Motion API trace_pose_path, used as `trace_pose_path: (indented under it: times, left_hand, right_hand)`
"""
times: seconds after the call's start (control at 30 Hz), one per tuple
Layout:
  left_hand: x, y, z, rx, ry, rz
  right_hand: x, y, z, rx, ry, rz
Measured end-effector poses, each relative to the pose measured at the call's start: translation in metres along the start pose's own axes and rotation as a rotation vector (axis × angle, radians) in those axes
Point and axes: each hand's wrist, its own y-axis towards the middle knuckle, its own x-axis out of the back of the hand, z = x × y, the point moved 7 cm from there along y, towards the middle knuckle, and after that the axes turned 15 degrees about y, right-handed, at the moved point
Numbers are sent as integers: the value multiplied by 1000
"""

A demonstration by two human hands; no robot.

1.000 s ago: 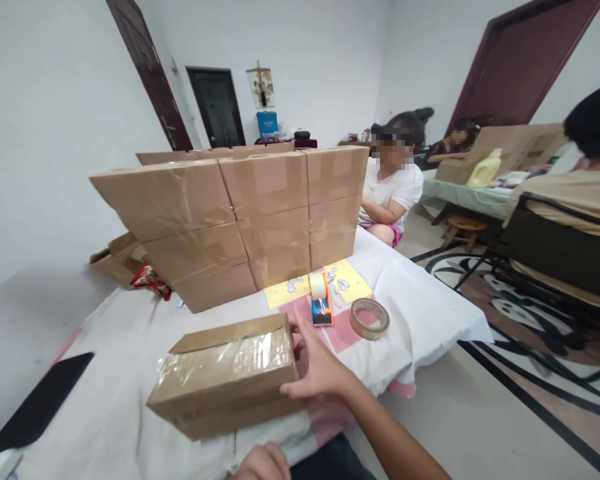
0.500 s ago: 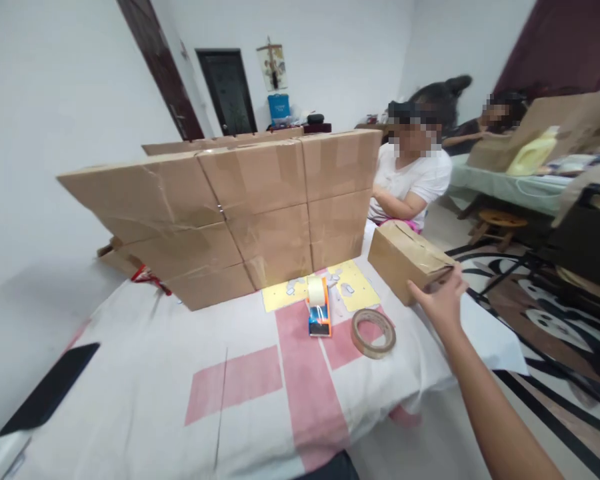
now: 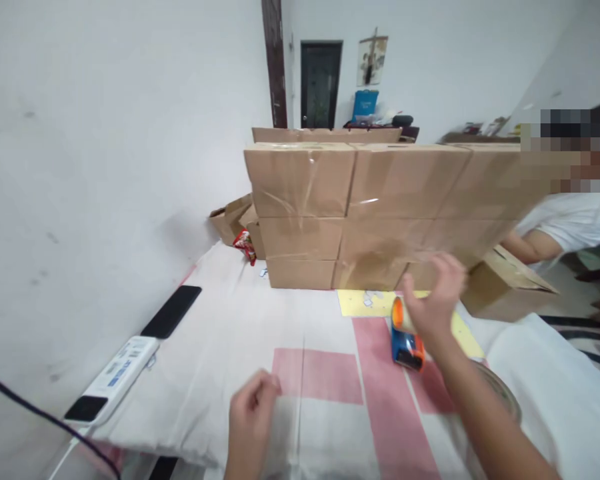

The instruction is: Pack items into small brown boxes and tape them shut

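My right hand (image 3: 435, 300) is over the table with thumb and fingers apart, slightly blurred, and holds nothing I can see. Just behind its wrist side lies an orange and blue tape dispenser (image 3: 407, 350), partly covered by the hand. My left hand (image 3: 254, 400) hovers low over the white and pink cloth, fingers curled in, with nothing visible in them. Stacked cardboard boxes (image 3: 303, 183) form a wall in front of both hands. A single closed carton (image 3: 495, 293) stands to the right of my right hand. Under my right forearm a roll of tape (image 3: 505, 393) is half hidden.
A black phone-like slab (image 3: 173, 312) and a white power strip (image 3: 115, 377) lie along the left wall. Behind the boxes' left end are an opened carton (image 3: 230, 217) and a red packet (image 3: 245, 245). A person in a white shirt (image 3: 580, 223) sits at the right.
My view has swung left. My right hand has let go of the single carton and moved to beside the tape dispenser. My left hand has come into view.
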Motion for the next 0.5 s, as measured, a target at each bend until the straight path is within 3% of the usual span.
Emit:
trace_pose_path:
  times: [0.1, 0.13, 0.2, 0.3, 0.4, 0.5]
  left_hand:
    - [42, 87, 4, 235, -254, -628]
    - [46, 122, 6, 286, -254, -697]
    - [51, 197, 15, 330, -226, -736]
    - [56, 306, 35, 320, -124, -695]
    - [62, 397, 54, 255, 6, -584]
    - [66, 463, 65, 140, 119, -456]
  right_hand:
    - [-136, -42, 113, 90, 438, 379]
    - [-184, -57, 140, 53, 544, 496]
    - [-276, -83, 176, -69, 648, 677]
    - [-389, -98, 189, -281, 566, 755]
    - [-456, -94, 174, -476, 424, 660]
    - [-488, -92, 159, -548, 389, 574]
